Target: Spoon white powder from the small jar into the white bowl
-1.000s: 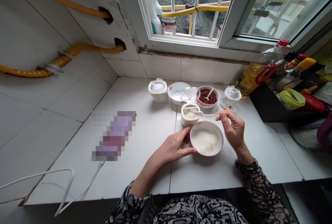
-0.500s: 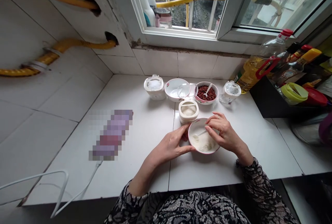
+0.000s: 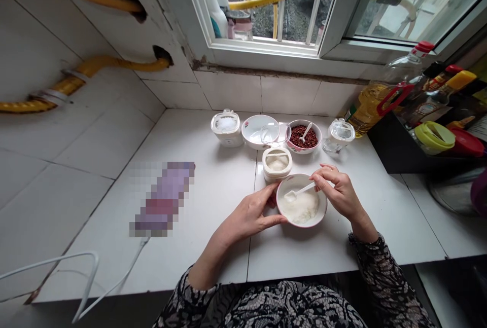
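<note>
Right grip [image 3: 337, 197] nearly closed, thumb and fingers pinching the handle of a white plastic spoon [image 3: 300, 190], bowl of the spoon resting inside the bowl over the white granules [image 3: 300, 207]. Left grip [image 3: 247, 215] open around the bowl [image 3: 288, 183], thumb on the near rim, fingers behind its left side. Bowl is white with a patterned rim and sits on the worktop [image 3: 213, 191], a white tiled surface, near its front edge.

Just behind the bowl: an open square tub [image 3: 277, 164] of white powder. Further back, along the wall: a lidded tub [image 3: 227, 129], a white dish [image 3: 253, 132] with a clear lid [image 3: 274, 135] leaning on it, a bowl of red beans [image 3: 304, 136], and a clear lidded jar [image 3: 340, 133].

Right: oil bottle [image 3: 371, 105] and a black caddy [image 3: 391, 153] of bottles. Left: a pixelated purple object [image 3: 163, 198] with a white cable [image 3: 129, 262]. Yellow gas pipe [image 3: 102, 66] runs along the tiled wall [image 3: 76, 135] into a hole. Barred window [image 3: 266, 49] above, bottles on its sill [image 3: 213, 6].
</note>
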`<state>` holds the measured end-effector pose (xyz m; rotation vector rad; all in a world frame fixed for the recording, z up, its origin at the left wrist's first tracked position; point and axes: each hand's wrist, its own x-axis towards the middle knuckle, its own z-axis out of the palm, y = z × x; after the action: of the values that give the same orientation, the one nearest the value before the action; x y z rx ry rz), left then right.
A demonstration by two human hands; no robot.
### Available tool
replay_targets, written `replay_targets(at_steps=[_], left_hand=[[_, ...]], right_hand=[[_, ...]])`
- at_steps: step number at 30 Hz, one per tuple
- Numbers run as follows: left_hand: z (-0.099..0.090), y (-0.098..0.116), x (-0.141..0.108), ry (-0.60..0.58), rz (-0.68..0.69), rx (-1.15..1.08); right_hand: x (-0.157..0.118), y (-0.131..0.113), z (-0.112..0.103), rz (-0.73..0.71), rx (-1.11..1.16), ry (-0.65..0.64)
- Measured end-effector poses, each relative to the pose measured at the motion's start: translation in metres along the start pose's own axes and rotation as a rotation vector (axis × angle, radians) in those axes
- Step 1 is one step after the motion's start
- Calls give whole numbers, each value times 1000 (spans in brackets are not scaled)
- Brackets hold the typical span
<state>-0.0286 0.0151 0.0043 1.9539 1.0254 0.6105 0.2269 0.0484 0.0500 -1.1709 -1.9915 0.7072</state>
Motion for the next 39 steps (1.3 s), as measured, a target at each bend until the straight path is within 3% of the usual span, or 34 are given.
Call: replay_targets(at_steps=[6, 10, 12, 15, 17, 19, 22, 26, 28, 32, 39], left_hand=[[-1, 3, 0, 2, 0, -1], [-1, 4, 1, 10, 9, -9], [-1, 5, 1, 8, 10, -14], [-1, 6, 1, 3, -3, -26], [-1, 7, 1, 2, -12, -31], [-1, 7, 2, 8, -9, -35], [0, 6, 2, 20, 2, -39], [1, 5, 2, 21, 9, -35], [1, 5, 2, 20, 10, -30], [0, 4, 1, 16, 5, -27], [1, 1, 1, 25, 12, -22]], right_hand=[[1, 2, 0, 207, 202, 71], [7, -7, 1, 222, 231, 174], [11, -12, 4, 149, 118, 292], [16, -20, 12, -111, -159, 491], [19, -24, 18, -320, -357, 526], [22, -26, 23, -463, -508, 473], [24, -26, 25, -516, -549, 434], [21, -25, 13, -408, -376, 494], [18, -24, 4, -349, -274, 425], [10, -21, -7, -308, -202, 153], [3, -19, 5, -326, -264, -159]])
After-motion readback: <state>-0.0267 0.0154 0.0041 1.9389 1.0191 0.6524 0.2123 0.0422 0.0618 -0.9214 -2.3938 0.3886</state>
